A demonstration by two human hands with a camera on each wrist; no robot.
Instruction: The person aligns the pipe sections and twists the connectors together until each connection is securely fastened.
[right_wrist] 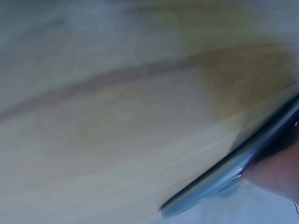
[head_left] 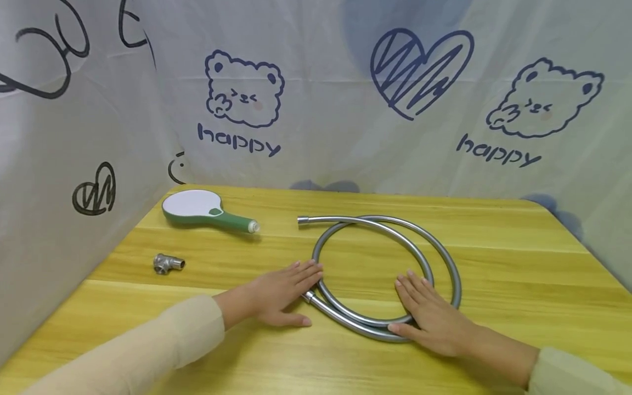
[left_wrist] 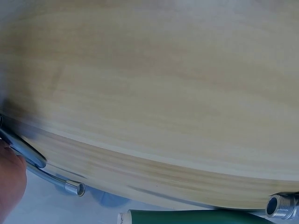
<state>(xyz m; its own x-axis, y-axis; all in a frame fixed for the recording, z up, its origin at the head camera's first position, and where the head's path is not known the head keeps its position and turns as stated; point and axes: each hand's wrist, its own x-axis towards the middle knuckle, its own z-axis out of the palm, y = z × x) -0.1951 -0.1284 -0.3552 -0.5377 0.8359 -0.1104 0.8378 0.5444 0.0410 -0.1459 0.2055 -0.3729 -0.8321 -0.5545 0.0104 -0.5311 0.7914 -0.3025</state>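
A silver shower hose (head_left: 446, 258) lies coiled in loops on the wooden table, one metal end fitting (head_left: 303, 220) pointing left at the back. My left hand (head_left: 281, 293) rests with straight fingers on the coil's left side, partly covering the hose's other end. On the coil's right side lies my right hand (head_left: 439, 318), fingers extended over the hose and thumb at its near loops. In the left wrist view the hose end (left_wrist: 74, 187) shows beyond part of the hand. The right wrist view catches the hose (right_wrist: 210, 179) beside a thumb, blurred.
A green and white shower head (head_left: 197, 206) lies at the table's back left, its handle pointing right. Nearer, on the left, sits a small metal tee fitting (head_left: 168, 263). A white curtain (head_left: 326, 109) with drawings hangs behind the table (head_left: 518, 263) and along its left side.
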